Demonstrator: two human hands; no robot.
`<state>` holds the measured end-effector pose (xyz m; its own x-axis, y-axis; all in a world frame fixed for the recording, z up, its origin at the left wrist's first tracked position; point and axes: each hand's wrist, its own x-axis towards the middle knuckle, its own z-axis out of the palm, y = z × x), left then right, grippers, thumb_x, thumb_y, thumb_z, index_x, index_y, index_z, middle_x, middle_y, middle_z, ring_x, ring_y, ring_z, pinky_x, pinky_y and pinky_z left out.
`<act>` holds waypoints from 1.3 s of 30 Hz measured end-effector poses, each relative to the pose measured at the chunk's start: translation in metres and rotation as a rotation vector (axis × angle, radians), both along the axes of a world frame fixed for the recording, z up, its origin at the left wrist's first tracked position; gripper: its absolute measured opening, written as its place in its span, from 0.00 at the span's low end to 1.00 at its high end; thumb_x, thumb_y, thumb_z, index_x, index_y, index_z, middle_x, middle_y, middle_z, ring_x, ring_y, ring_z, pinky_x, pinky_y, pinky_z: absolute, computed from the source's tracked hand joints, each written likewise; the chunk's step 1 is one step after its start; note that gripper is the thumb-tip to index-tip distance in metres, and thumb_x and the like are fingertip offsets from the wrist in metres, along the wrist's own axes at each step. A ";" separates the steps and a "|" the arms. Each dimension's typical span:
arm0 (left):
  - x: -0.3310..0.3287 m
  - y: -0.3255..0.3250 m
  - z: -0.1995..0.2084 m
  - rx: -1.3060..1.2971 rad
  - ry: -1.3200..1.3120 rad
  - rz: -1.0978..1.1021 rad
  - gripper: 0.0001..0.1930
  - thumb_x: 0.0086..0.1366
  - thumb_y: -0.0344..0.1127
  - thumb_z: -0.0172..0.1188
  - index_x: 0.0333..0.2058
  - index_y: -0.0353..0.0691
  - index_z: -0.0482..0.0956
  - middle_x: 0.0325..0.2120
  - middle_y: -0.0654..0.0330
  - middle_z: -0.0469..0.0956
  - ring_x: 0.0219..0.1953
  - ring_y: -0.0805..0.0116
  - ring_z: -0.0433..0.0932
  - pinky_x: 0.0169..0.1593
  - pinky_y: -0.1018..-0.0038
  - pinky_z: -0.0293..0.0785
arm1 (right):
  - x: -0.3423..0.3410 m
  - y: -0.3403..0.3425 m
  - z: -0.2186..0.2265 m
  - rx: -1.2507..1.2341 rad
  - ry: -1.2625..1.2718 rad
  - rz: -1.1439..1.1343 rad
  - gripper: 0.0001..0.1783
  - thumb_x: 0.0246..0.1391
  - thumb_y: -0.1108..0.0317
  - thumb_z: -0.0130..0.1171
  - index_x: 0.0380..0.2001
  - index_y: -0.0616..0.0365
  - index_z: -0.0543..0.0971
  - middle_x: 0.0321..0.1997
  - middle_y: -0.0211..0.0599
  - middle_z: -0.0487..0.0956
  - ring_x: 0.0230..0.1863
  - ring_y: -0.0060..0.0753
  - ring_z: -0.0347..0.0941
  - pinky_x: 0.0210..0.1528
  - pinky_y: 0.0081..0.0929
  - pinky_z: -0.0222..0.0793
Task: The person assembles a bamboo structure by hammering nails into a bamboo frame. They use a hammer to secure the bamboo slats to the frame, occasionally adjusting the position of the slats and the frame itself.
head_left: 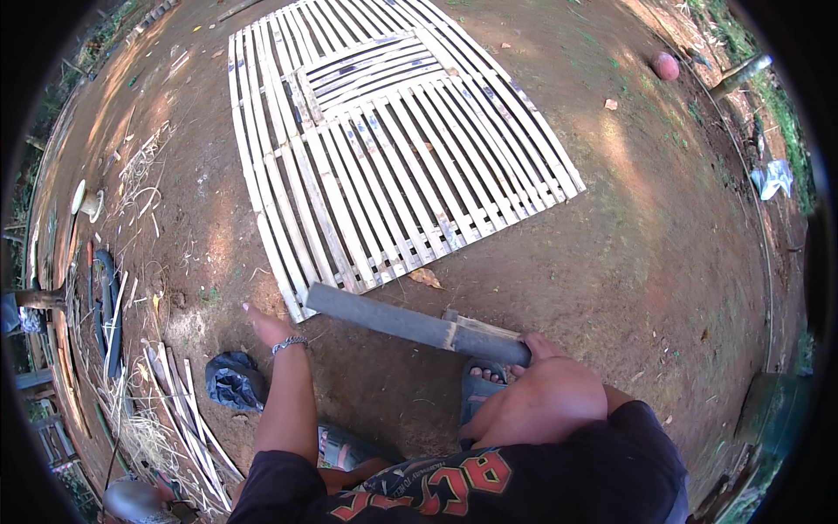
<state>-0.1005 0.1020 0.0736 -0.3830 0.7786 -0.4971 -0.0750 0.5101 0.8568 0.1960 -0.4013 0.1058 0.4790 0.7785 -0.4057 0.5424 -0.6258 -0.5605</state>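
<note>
A large panel of pale bamboo slats (419,166), with a framed section of crosswise slats, lies on the dirt ahead of me. My left hand (271,326), with a chain bracelet at the wrist, is over the ground by the panel's near left corner. Its fingers are foreshortened, and I cannot tell how they are bent. My right hand (541,349) grips the right end of a long, flat grey bar (384,318) with a brown band. A short wooden strip shows along the bar's far side. The bar's left end overlaps the panel's near corner in view.
A black plastic bag (236,381) sits left of my left forearm. Loose bamboo strips (188,410) and long dark tools (106,306) lie at the left. A white spool (87,201) stands beyond them. A reddish ball (665,65) rests at the far right.
</note>
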 end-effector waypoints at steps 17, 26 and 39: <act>0.113 -0.137 0.263 -0.328 -0.627 -0.302 0.25 0.74 0.52 0.60 0.63 0.50 0.66 0.58 0.53 0.78 0.58 0.56 0.76 0.64 0.44 0.64 | 0.001 0.140 0.260 0.077 -0.016 0.109 0.38 0.46 0.47 0.75 0.58 0.53 0.76 0.51 0.47 0.76 0.55 0.55 0.74 0.57 0.50 0.71; 0.068 -0.266 0.390 -0.657 -0.188 -0.228 0.20 0.78 0.48 0.54 0.62 0.50 0.66 0.55 0.55 0.78 0.57 0.51 0.77 0.56 0.39 0.72 | -0.043 0.005 0.411 -0.340 -0.074 0.155 0.50 0.47 0.45 0.74 0.70 0.49 0.67 0.65 0.43 0.74 0.69 0.48 0.67 0.71 0.55 0.55; 0.056 -0.329 0.388 -0.424 0.094 -1.481 0.22 0.74 0.46 0.58 0.59 0.37 0.74 0.52 0.54 0.78 0.55 0.58 0.78 0.52 0.59 0.79 | -0.040 -0.081 0.442 -0.779 0.386 -0.091 0.30 0.55 0.54 0.66 0.57 0.56 0.73 0.49 0.52 0.84 0.51 0.58 0.82 0.55 0.49 0.77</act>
<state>-0.0450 -0.2269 0.4611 0.5377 0.2893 -0.7919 0.7453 0.2760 0.6069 0.1562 -0.4819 0.5478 0.2454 0.1776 -0.9530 0.3325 -0.9389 -0.0893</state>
